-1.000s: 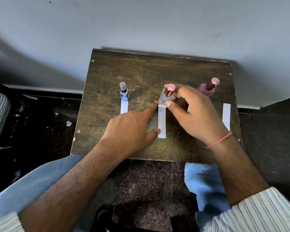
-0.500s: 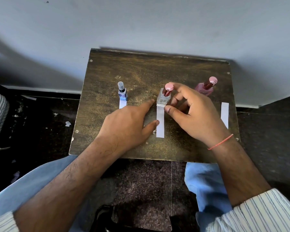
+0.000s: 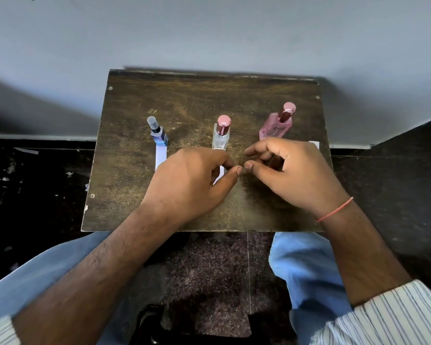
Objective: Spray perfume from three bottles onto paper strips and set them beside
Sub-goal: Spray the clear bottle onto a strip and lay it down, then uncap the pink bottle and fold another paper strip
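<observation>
Three perfume bottles stand in a row on the small dark wooden table (image 3: 184,100): a blue one with a clear cap (image 3: 157,133), a clear one with a pink cap (image 3: 221,135) and a pink one (image 3: 276,125). A white paper strip (image 3: 160,156) lies in front of the blue bottle. My left hand (image 3: 192,180) covers the middle strip (image 3: 221,172), thumb and forefinger closed on it. My right hand (image 3: 291,175) hovers right of the clear bottle, fingers loosely curled and holding nothing. It hides the third strip except for a corner (image 3: 314,144).
The table stands against a pale wall (image 3: 209,33). Dark floor (image 3: 35,185) with scraps of litter lies to the left, and more dark floor lies to the right. My knees in blue trousers (image 3: 299,265) sit under the table's near edge.
My right hand has let go of the clear bottle's pink cap and drawn back toward me. My left hand's fingers have curled in from flat on the middle strip.
</observation>
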Motion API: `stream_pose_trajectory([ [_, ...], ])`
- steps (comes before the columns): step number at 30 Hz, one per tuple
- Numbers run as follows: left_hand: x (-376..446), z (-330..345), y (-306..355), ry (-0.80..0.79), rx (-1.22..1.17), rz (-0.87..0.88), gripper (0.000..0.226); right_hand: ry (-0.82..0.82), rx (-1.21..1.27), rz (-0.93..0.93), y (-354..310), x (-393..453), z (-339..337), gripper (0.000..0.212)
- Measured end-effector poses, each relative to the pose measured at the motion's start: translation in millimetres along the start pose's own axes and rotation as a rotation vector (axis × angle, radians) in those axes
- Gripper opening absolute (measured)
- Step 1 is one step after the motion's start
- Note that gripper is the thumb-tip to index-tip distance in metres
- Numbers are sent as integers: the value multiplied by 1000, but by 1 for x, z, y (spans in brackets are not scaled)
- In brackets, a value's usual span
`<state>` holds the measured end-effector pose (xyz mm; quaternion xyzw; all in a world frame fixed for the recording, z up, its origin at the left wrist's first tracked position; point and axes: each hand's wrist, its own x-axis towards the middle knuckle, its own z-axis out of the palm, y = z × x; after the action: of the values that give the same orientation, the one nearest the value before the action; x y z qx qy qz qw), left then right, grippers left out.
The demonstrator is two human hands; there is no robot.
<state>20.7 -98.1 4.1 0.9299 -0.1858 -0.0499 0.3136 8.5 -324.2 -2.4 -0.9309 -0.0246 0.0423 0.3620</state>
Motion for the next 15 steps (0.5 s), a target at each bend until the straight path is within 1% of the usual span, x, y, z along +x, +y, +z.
stream_pose_trajectory([
  [3,2,5,5,-26,-51,40,30,45,-13,22,7,-5,-6,10],
  [4,3,7,6,-34,-61,44,31,68,-13,30,10,-6,-8,9],
  [8,4,15,10,-45,-79,34,34,221,-16,35,18,-7,-15,26],
  [11,5,19,12,-55,-96,42,39,317,28,51,24,-2,-17,30],
  [12,5,19,13,-60,-99,45,39,331,53,59,26,0,-17,34],
  [15,7,19,13,-80,-110,60,37,319,84,76,31,4,-18,66],
])
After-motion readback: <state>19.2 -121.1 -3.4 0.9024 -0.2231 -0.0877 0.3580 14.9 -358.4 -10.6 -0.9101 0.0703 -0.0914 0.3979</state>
